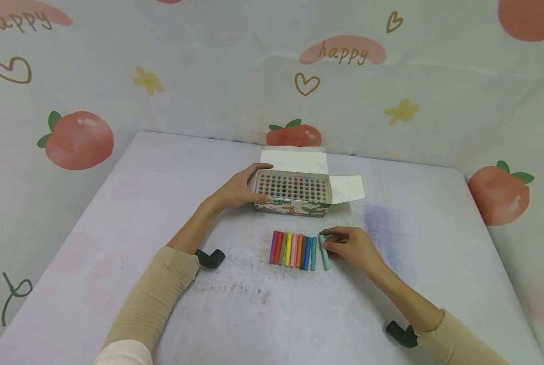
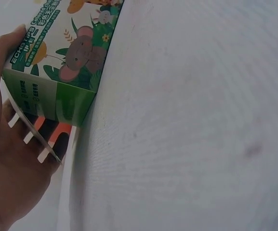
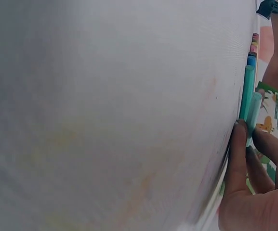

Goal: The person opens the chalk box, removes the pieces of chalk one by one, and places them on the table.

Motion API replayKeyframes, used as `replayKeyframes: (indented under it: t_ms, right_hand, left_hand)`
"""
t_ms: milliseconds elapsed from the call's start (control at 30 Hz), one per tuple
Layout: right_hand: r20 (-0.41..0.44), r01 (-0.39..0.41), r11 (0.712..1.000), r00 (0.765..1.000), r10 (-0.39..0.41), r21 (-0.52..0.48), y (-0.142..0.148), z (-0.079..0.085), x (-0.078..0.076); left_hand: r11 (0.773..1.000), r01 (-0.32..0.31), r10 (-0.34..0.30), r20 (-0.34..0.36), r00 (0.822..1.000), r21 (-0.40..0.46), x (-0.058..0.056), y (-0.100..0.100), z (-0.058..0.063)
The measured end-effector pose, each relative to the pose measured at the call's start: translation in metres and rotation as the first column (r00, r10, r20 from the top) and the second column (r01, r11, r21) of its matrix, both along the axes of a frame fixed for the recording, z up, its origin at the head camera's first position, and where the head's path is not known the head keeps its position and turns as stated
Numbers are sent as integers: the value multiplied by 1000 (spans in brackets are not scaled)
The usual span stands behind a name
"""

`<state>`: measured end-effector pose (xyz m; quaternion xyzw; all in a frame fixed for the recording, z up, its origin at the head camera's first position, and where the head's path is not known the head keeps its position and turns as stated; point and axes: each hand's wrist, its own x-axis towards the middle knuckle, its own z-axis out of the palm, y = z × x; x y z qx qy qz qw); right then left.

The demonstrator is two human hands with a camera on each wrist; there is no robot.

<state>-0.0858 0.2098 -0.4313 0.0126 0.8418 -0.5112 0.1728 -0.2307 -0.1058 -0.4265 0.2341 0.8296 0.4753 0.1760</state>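
A cardboard chalk box (image 1: 294, 210) with printed animals stands with its lid open, its tray full of coloured chalk ends. My left hand (image 1: 239, 188) grips the box's left end, thumb on the front and fingers around the back. In the left wrist view, the thumb lies along the elephant-printed side (image 2: 83, 55). Before the box lies a row of chalk sticks (image 1: 293, 251), purple at the left through to green at the right. At the row's right end, my right hand (image 1: 354, 246) pinches a pale teal chalk stick (image 1: 325, 256), slightly tilted and close beside the green one (image 3: 248, 86).
The box's white lid (image 1: 294, 158) leans up behind it and a side flap (image 1: 348, 188) sticks out right. A white table (image 1: 235, 324) carries chalk smudges, one a purple patch (image 1: 383, 228). Behind it hangs a printed backdrop (image 1: 226, 66).
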Motion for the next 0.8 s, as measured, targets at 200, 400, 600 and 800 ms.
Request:
replayKeyframes:
  t_ms: [200,400,600,800]
  right_hand:
    - [-31,5,998,1000,-3,66,-3,-1,0]
    - [-25,14,998,1000,-12,64,-3,-1,0]
    - [-18,4,998,1000,-3,60,-2,1,0]
    - [-32,-35,994,999,38,102,1,8,0]
  left_hand:
    - [1000,6,-6,-10,1000,-7,-1,1,1]
    - [999,7,-9,-48,999,-54,-1,0,2]
    - [995,-10,-1,-100,995,-103,0,-4,3]
    - [993,-20,1,-160,987,-117,3,-7,11]
